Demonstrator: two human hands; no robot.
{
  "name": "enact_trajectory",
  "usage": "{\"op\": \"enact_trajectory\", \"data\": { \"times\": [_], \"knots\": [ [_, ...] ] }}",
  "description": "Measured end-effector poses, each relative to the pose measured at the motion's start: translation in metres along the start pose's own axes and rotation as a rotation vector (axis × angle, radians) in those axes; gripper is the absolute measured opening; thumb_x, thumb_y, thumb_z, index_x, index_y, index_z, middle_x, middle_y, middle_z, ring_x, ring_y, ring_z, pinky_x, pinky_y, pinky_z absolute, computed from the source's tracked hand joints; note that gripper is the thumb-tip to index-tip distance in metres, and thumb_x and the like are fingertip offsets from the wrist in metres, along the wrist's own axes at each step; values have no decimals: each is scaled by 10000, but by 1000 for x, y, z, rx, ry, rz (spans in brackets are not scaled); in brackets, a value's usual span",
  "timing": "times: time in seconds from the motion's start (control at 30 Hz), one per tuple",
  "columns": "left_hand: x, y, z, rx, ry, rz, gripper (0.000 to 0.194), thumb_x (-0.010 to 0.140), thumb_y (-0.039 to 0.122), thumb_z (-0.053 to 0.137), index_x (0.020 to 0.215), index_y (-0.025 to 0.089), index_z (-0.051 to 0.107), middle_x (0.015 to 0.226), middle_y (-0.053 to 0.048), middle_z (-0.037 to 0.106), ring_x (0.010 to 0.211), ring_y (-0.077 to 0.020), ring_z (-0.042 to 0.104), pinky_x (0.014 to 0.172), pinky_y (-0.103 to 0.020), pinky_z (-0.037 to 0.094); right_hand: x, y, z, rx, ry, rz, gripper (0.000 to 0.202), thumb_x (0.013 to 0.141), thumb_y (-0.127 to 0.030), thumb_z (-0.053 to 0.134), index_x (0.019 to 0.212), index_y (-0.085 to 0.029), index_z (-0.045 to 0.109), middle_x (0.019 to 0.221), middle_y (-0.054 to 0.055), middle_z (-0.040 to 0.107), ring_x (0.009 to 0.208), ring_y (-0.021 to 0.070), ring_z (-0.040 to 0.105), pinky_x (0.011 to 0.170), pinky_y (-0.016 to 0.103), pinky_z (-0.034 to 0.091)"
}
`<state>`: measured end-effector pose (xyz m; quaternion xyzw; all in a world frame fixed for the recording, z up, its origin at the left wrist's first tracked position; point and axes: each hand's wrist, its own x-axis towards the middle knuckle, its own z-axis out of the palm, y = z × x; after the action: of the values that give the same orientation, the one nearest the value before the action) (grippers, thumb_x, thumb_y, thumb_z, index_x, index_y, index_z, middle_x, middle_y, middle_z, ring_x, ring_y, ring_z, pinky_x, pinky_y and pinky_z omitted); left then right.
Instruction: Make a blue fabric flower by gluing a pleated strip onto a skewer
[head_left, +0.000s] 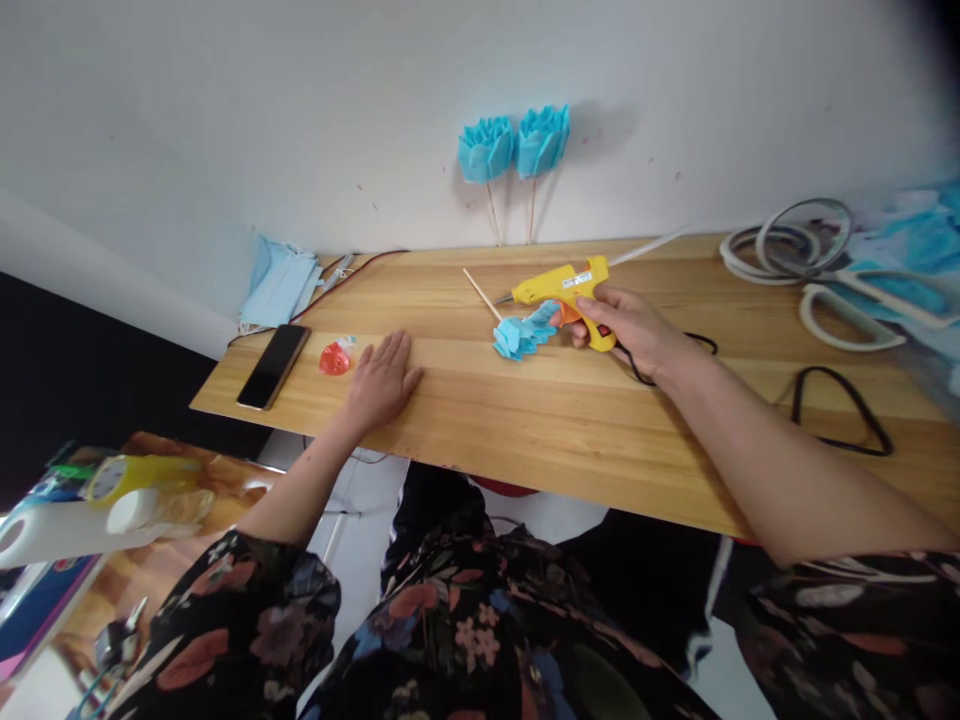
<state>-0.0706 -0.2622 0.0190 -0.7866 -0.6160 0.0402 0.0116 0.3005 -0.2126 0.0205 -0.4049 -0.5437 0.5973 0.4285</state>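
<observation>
My left hand (382, 382) lies flat on the wooden table (465, 430), fingers spread, just right of a red strawberry-shaped piece (335, 358). A yellow glue gun (559, 285) with an orange trigger is in my right hand (619, 325), its nozzle pointing left and a clear glue stick out of its back. Under the nozzle lies a blue crinkled flower piece (517, 338) with a thin wooden stick (481, 294) beside it. Two finished-looking blue flowers (486, 150) on sticks lean upright against the wall.
A phone (274, 367) and blue masks (280, 284) lie at the left. White-handled scissors (855, 300), tape rolls (772, 240) and blue material (926, 235) are at the right, near a black cord loop (840, 410). Rolls and bottles sit on a lower-left surface (131, 575).
</observation>
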Motion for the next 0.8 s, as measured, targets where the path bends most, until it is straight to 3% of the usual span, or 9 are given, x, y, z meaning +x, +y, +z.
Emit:
{"op": "enact_trajectory", "data": {
  "times": [0.17, 0.23, 0.3, 0.4, 0.53, 0.67, 0.8],
  "knots": [
    [-35, -10, -20, 102, 46, 8, 459, 1069, 337, 356, 1367, 136, 642, 1544, -192, 573, 1453, -330, 530, 1269, -581, 293, 1, 2, 1, 39, 12, 14, 415, 823, -581, 801, 860, -188, 671, 716, 11, 578, 651, 121, 513, 632, 299, 436],
    [-31, -7, -28, 106, 107, -15, 446, 1060, 333, 382, 1380, 155, 637, 1603, -182, 510, 1503, -341, 467, 1271, -578, 289, 2, 3, 1, 34, 28, 17, 465, 781, -603, 822, 865, -173, 665, 694, 1, 582, 639, 113, 522, 619, 282, 436],
    [-17, -1, -31, 89, 121, -60, 513, 1055, 352, 409, 1502, 132, 532, 1691, -186, 371, 1574, -351, 350, 1282, -568, 272, 3, 4, 1, 36, 32, 12, 483, 766, -607, 830, 863, -167, 656, 683, -5, 585, 629, 107, 527, 612, 270, 437],
    [10, 10, -25, 81, 34, -79, 592, 1061, 392, 416, 1571, 92, 444, 1729, -195, 275, 1614, -351, 250, 1308, -549, 215, 3, 5, 0, 61, 20, 5, 492, 755, -608, 844, 850, -163, 657, 690, -9, 593, 620, 96, 528, 611, 258, 438],
    [24, 10, -12, 93, -6, -43, 588, 1079, 426, 385, 1576, 120, 459, 1723, -175, 303, 1608, -362, 261, 1300, -573, 209, 2, 6, -2, 71, 3, 1, 458, 793, -588, 827, 863, -160, 683, 712, -5, 621, 626, 89, 535, 617, 252, 433],
    [13, 1, -5, 80, 85, -4, 516, 1077, 387, 394, 1511, 159, 556, 1686, -160, 393, 1579, -362, 326, 1287, -577, 225, 2, 5, -1, 77, 16, 11, 391, 831, -526, 807, 892, -153, 706, 779, 18, 669, 637, 88, 526, 626, 262, 440],
    [9, -9, 0, -14, 251, 9, 381, 1055, 323, 438, 1218, 184, 753, 1527, -145, 599, 1418, -348, 524, 1202, -556, 361, 2, 4, 0, 59, 13, 1, 329, 865, -501, 769, 861, -175, 724, 744, 18, 649, 635, 99, 518, 608, 268, 443]
  ]
}}
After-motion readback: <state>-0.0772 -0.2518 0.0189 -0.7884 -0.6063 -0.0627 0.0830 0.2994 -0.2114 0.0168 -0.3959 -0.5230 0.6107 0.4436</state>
